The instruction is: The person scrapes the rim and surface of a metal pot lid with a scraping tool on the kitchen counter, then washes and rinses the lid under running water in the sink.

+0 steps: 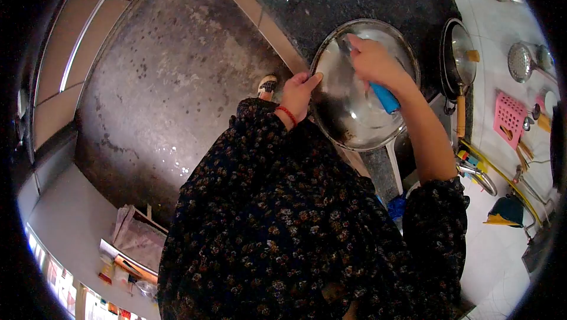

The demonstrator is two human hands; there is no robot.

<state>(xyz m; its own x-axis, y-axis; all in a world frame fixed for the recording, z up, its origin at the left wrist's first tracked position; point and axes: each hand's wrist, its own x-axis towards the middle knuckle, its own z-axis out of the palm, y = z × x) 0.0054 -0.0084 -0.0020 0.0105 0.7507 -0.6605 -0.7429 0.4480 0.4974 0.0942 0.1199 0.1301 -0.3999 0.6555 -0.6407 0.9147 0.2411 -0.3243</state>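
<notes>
A wide, round metal pan (pixel 339 98) with a dark rim rests at the edge of the dark stone counter, with brown-black stains on the lower left of its shiny inside. Its pale handle (pixel 393 166) points down toward the sink side. My left hand (pixel 298 94), a red bracelet on its wrist, grips the pan's left rim with the thumb on top. Over the inside of the pan, my right hand (pixel 377 65) is closed round a blue-handled tool (pixel 385 98). The blue end sticks out below the fist; the tool's other end lies near the upper left rim, too indistinct to name.
A lidded pan (pixel 459 54) with a wooden handle stands against the tiled wall. A perforated ladle (pixel 520 63) and a pink utensil basket (pixel 509 118) hang there. A faucet (pixel 479 177) is beyond my right forearm. Grey floor (pixel 177 72) lies to the left.
</notes>
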